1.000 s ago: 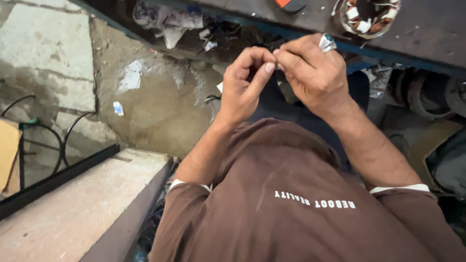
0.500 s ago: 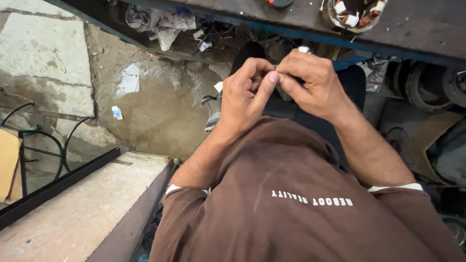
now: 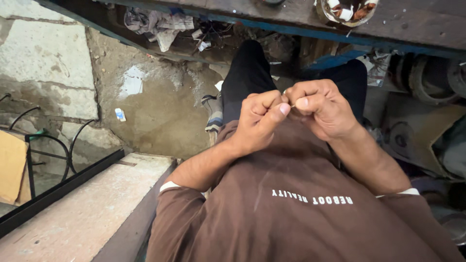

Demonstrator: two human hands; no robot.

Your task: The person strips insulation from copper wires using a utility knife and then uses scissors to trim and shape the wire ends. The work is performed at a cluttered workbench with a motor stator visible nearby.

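Above the lap, both hands meet knuckle to knuckle over a tiny thing.
Left hand [image 3: 259, 121] is curled tight, thumb pressed forward; right hand [image 3: 323, 109] is clenched too, pinching a thin pale sliver [image 3: 292, 105] between thumb and forefinger (too small to tell what it is). Black trousers [image 3: 250, 77] run away beneath them, brown shirt [image 3: 301, 218] near, cluttered workbench [image 3: 412, 26] along the far edge.
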